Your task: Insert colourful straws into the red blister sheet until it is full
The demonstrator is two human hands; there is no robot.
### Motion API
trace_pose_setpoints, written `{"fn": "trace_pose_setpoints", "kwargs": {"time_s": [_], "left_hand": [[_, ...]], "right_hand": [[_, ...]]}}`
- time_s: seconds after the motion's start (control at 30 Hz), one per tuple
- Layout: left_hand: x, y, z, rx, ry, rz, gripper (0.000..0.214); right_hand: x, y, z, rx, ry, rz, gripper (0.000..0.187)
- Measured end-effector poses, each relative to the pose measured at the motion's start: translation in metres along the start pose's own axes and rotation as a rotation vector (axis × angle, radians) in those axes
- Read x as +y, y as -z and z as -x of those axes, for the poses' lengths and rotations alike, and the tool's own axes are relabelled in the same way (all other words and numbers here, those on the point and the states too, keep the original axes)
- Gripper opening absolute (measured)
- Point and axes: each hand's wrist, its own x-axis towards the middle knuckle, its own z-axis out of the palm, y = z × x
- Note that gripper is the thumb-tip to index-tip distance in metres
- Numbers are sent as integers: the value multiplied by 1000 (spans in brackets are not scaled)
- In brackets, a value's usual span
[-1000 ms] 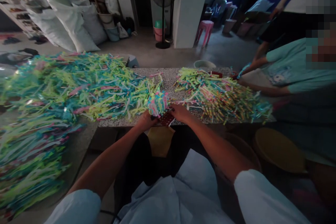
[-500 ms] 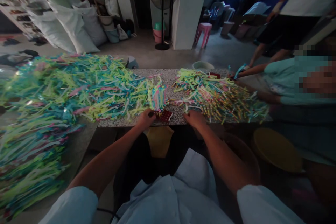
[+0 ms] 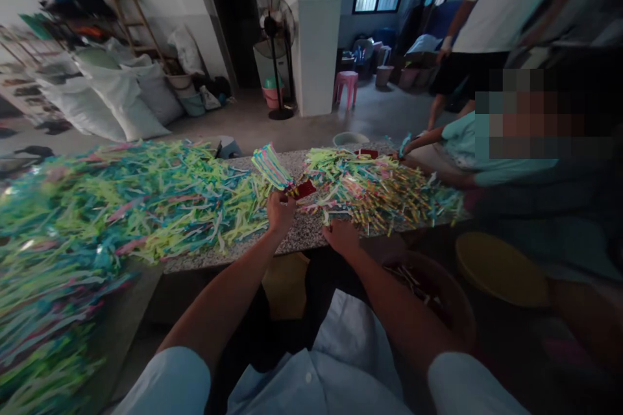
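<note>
Grip of the left hand [image 3: 281,211] is closed around the low end of a bundle of coloured strips [image 3: 270,166]. The bundle is raised above the table [image 3: 292,243] and leans to the far left, with a red card [image 3: 304,190] just beside the thumb. I think a firm pinch low down keeps the strips even. The right hand [image 3: 342,237] lies at the near table edge by the right pile [image 3: 379,188]; whether it holds something I cannot tell. Half a second ago the bundle stood low on the table.
</note>
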Motion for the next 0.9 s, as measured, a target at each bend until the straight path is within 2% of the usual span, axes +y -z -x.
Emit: {"fn": "trace_pose_setpoints", "kwargs": {"time_s": [0.13,0.33,0.47,0.7,0.9], "left_hand": [[23,-11,-16,-2,-11,19,18],[43,-11,-16,-59,-20,7,20],[42,-12,-14,-70,-7,2,19],[31,-10,-13,-32,-83,31,18],[29,-9,-13,-21,-87,27,22]], "right_hand": [[-1,-2,1,15,-24,-20,38],[0,-3,3,36,-15,-29,35],[0,-3,3,33,-17,-34,35],[-1,-4,1,34,-26,-30,35],[-2,-5,2,38,-42,-11,35]]}}
